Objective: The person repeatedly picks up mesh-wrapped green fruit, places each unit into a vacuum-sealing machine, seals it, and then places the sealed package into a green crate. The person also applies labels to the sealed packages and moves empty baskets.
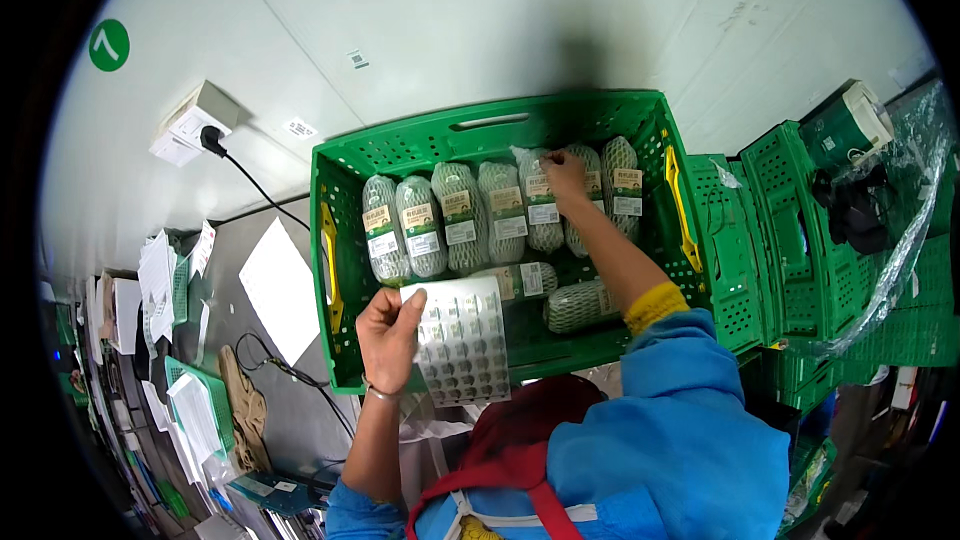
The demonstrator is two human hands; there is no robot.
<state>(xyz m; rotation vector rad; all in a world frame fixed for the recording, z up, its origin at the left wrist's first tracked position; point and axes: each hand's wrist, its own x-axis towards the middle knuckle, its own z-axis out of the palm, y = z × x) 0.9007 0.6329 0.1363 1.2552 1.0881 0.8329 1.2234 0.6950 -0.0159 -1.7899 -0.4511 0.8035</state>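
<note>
A green plastic crate (pixel 491 106) with yellow handles stands before me. In it lie several packages of produce in white foam nets and clear wrap, such as the netted package (pixel 457 217), most side by side in a row, each with a printed label. Two more, including the lower netted package (pixel 581 307), lie crosswise nearer me. My left hand (pixel 390 341) pinches the top left corner of a sheet of small stickers (pixel 465 341) over the near side of the crate. My right hand (pixel 564 178) touches the top of a netted package (pixel 541 199) with its fingers bent; whether they hold anything is hidden.
Green crates (pixel 795 240) are stacked at the right, with clear plastic film (pixel 892 300) over them. Left of my crate, a white paper sheet (pixel 281 292), black cables (pixel 281 364) and a small green basket (pixel 223 397) with papers lie on a grey surface. A pale wall rises behind.
</note>
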